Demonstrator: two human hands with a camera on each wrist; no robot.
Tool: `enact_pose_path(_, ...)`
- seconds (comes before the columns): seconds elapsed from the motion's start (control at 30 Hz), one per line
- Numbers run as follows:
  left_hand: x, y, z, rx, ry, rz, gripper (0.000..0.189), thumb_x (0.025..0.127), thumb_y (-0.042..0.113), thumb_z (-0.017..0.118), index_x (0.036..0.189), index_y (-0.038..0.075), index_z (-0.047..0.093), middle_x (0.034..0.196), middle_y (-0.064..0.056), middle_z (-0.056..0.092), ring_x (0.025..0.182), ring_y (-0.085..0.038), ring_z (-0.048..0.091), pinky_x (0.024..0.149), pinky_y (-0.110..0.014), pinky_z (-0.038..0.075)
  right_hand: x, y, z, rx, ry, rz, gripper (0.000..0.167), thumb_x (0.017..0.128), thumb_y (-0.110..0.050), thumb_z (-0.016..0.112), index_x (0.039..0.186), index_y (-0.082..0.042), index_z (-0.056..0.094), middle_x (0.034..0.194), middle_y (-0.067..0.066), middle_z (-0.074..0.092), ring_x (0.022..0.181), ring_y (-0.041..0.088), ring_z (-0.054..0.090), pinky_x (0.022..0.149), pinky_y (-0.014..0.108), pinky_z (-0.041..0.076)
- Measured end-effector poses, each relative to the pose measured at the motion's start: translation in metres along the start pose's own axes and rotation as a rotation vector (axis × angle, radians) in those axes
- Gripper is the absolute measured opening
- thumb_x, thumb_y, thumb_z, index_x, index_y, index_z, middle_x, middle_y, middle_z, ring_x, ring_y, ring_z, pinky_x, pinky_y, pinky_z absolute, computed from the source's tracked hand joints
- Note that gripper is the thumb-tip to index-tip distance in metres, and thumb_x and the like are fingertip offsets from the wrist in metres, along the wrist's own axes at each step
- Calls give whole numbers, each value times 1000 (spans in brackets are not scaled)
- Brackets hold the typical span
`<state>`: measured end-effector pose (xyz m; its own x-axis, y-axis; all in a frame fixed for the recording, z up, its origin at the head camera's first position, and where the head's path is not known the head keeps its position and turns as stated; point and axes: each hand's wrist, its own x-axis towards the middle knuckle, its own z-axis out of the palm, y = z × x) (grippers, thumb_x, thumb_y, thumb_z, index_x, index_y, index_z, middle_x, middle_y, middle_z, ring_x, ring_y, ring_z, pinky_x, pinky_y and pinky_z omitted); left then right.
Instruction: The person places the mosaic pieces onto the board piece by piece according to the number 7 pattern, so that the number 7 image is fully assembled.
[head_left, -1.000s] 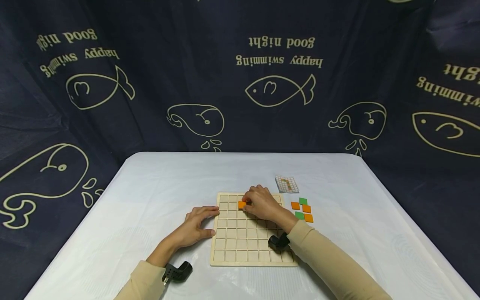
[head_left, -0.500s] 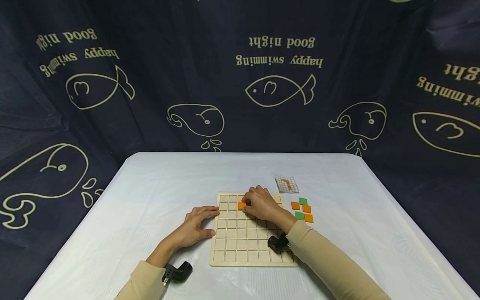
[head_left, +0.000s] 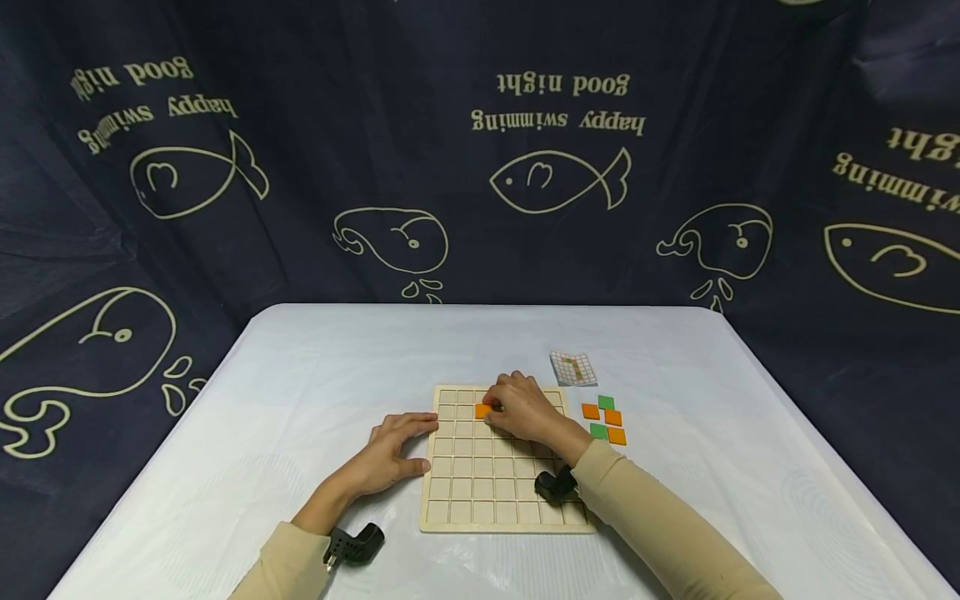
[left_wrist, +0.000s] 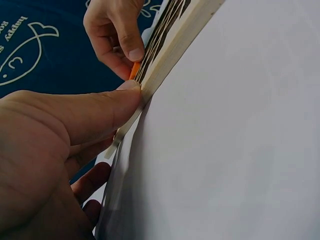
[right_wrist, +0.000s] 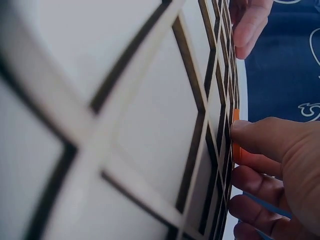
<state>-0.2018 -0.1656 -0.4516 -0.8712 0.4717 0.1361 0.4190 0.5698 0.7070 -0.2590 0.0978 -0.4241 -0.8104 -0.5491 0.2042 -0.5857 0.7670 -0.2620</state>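
A pale wooden grid board [head_left: 483, 488] lies on the table. Over its far part, my right hand [head_left: 521, 407] pinches a small orange square tile [head_left: 482, 412] between thumb and fingers. The tile lies close over the grid cells, its right part hidden by the fingers. In the right wrist view the thumb presses on the orange tile [right_wrist: 236, 150] at the grid. My left hand [head_left: 390, 454] rests against the board's left edge, its fingers spread and fairly straight. Its thumb [left_wrist: 107, 110] touches the board's side in the left wrist view.
Right of the board lie loose orange tiles [head_left: 591, 412] and green tiles [head_left: 606, 402]. Behind them is a small card [head_left: 573, 368] printed with a coloured grid pattern. A white cloth covers the table [head_left: 360, 350], and a dark blue curtain [head_left: 300, 100] hangs behind it.
The orange tile under my right fingertips has shifted very slightly to the left. My left hand and the board have stayed in place.
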Motion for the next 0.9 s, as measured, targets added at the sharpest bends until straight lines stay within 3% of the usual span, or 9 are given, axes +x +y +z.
enact_pose_path(0.27,0,0,0,-19,-7,-16,57,80,21,73,133,12,53,146,1,43,137,-31,27,104,-51,18,0,0,0,7,-3,-3,23,83,-28,72,101,-14,72,93,-1,61,79,13,44,72,31,33)
enact_pose_path(0.9,-1,1,-1,-2,-7,-7,57,81,23,72,133,12,53,146,1,42,133,-26,32,101,-48,21,0,1,1,1,2,-4,23,83,-29,72,101,-15,72,93,0,62,79,14,45,73,32,34)
